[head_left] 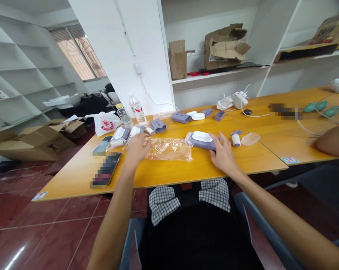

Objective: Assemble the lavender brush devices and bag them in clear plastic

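My right hand (223,153) grips the right end of a purple perforated plastic case (204,143), thumb on the near side and fingers over the top. A white ribbed oval piece (202,136) lies on the case, and clear film shows at its left end. My left hand (137,149) has curled fingers at the left end of a clear plastic bag (169,149), seeming to pinch its edge. That bag lies flat between my hands. Beyond my left hand are bagged purple-and-white sets (119,135). A small white cylinder (236,140) and a translucent tray (250,139) sit right of my right hand.
Purple cases (181,117), a white oval piece (196,115) and purple cups (219,115) stand farther back. Bottles (137,109) and a white carrier bag (106,123) are at the back left. A phone (106,170) lies near the left edge. Another person's arm (333,140) rests at right.
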Motion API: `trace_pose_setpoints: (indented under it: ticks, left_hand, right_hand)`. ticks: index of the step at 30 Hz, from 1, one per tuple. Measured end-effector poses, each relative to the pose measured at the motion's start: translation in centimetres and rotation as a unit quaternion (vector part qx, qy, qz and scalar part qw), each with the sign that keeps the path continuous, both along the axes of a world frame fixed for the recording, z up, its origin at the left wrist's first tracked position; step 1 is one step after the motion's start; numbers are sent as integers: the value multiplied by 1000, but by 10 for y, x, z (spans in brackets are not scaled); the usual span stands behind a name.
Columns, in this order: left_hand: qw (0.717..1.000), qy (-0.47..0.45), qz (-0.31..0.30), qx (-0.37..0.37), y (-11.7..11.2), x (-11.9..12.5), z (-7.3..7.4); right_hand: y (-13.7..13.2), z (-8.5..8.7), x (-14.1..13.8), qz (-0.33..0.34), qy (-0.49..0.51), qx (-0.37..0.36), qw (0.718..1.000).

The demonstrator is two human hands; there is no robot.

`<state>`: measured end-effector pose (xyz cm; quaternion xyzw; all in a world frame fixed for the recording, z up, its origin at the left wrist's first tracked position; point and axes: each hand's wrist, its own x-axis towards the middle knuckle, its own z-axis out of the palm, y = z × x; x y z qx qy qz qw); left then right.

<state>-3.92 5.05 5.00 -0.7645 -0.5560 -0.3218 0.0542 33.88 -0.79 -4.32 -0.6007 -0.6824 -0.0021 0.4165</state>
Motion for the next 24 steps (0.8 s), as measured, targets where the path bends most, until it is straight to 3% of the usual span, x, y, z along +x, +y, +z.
trace_pose_setpoints:
  ticks: [4, 7, 10, 16, 21, 24]
  left_hand:
    - [985, 108, 1, -133, -17, -20, -21]
    - [977, 135, 25, -161, -33, -14, -27]
    - [974, 135, 27, -178, -43, -11, -19]
    - [943, 47, -75, -321, -56, -24, 0]
    - [956, 23, -110, -273, -69, -30, -6]
    - [961, -6, -131, -245, -87, -33, -15]
  right_hand:
    - [-2, 9, 3, -19, -12, 19, 1000]
    - [-9, 16, -3, 9, -10, 67, 998]
    - [-17, 23, -11, 65, -30, 100, 992]
    - [-19, 25, -15, 177, -64, 50, 981]
    - [-12, 20, -9, 172, 50, 11, 984]
    - [-9, 21, -7, 183, 56, -36, 981]
